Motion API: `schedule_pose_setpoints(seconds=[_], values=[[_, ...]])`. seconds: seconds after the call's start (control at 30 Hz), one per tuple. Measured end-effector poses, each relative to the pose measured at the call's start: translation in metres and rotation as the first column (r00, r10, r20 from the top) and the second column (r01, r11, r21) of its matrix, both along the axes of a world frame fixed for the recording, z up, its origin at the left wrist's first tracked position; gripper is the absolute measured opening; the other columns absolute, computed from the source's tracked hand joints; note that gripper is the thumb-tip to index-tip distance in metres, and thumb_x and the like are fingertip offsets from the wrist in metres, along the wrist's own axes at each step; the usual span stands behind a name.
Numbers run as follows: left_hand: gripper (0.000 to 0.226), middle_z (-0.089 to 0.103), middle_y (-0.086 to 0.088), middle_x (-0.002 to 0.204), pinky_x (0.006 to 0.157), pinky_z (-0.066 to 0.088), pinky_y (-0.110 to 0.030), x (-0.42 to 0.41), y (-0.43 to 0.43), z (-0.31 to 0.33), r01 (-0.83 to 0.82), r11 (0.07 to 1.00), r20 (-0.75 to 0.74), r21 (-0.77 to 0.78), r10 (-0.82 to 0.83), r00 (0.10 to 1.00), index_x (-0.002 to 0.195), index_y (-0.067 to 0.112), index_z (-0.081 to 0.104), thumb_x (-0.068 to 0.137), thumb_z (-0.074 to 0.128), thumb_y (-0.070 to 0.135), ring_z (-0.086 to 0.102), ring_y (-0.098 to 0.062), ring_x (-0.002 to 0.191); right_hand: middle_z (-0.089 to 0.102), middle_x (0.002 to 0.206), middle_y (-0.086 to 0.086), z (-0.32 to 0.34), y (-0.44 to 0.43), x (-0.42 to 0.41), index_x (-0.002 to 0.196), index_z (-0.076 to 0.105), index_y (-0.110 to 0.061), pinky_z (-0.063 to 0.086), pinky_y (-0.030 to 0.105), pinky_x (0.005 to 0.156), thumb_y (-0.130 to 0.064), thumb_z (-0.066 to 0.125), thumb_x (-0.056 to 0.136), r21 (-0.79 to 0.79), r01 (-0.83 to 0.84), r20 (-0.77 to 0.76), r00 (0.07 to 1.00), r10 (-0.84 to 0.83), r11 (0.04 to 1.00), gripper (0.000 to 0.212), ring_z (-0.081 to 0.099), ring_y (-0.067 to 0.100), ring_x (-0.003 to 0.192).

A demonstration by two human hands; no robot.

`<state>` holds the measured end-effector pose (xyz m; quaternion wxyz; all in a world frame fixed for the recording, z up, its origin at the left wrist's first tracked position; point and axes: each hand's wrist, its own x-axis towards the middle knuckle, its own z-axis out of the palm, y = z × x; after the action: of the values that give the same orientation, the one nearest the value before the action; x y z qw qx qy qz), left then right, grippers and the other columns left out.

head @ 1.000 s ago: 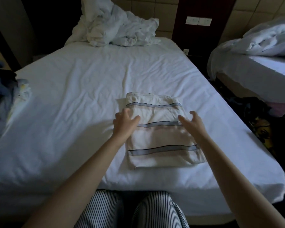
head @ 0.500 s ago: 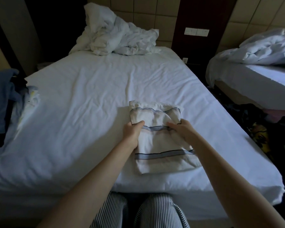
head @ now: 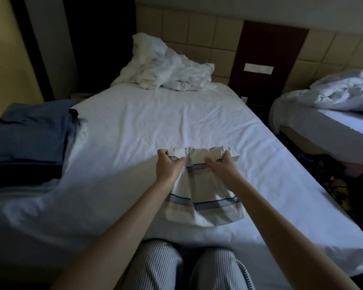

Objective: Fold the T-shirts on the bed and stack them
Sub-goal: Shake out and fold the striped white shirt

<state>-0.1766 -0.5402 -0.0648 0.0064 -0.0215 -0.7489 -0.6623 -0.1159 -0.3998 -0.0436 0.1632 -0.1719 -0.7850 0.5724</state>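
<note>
Near the foot of the bed [head: 155,126], a person's left hand [head: 168,166] and right hand [head: 222,167] each pinch the far edge of a striped T-shirt [head: 199,197], drawing it over for the last fold. Keeping both corners level should square it. Fingers under the cloth stay hidden; a blue pile [head: 29,132] left of the T-shirt is too dim to identify.

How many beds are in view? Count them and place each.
2. The bed straight ahead holds the striped T-shirt gripped by both hands; a second bed stands at the right edge, partly cut off by the frame.
</note>
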Motion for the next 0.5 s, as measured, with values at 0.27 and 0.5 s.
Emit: schedule_pose_setpoints(seconds=[0.27, 0.5], values=[[0.016, 0.071, -0.011, 0.070, 0.061, 0.054, -0.021, -0.033, -0.098, 0.031, 0.057, 0.916, 0.343, 0.398, -0.206, 0.916, 0.073, 0.001, 0.070, 0.084, 0.069, 0.014, 0.067, -0.016, 0.059, 0.052, 0.099, 0.009, 0.017, -0.087, -0.039, 0.112, 0.026, -0.016, 0.051, 0.048, 0.088, -0.019, 0.071, 0.082, -0.159, -0.102, 0.022, 0.994, 0.107, 0.982, 0.054, 0.056, 0.027, 0.100], [0.010, 0.058, -0.008, 0.076, 0.046, 0.048, -0.019, -0.063, -0.187, 0.075, 0.085, 0.953, 0.278, 0.290, -0.169, 0.946, 0.101, 0.004, 0.057, 0.096, 0.049, 0.005, 0.058, -0.017, 0.061, 0.057, 0.098, 0.012, 0.052, -0.166, -0.102, 0.114, 0.041, -0.009, 0.054, 0.027, 0.059, -0.010, 0.064, 0.086, -0.344, -0.273, -0.007, 0.957, 0.289, 0.898, 0.037, 0.060, 0.020, 0.083]])
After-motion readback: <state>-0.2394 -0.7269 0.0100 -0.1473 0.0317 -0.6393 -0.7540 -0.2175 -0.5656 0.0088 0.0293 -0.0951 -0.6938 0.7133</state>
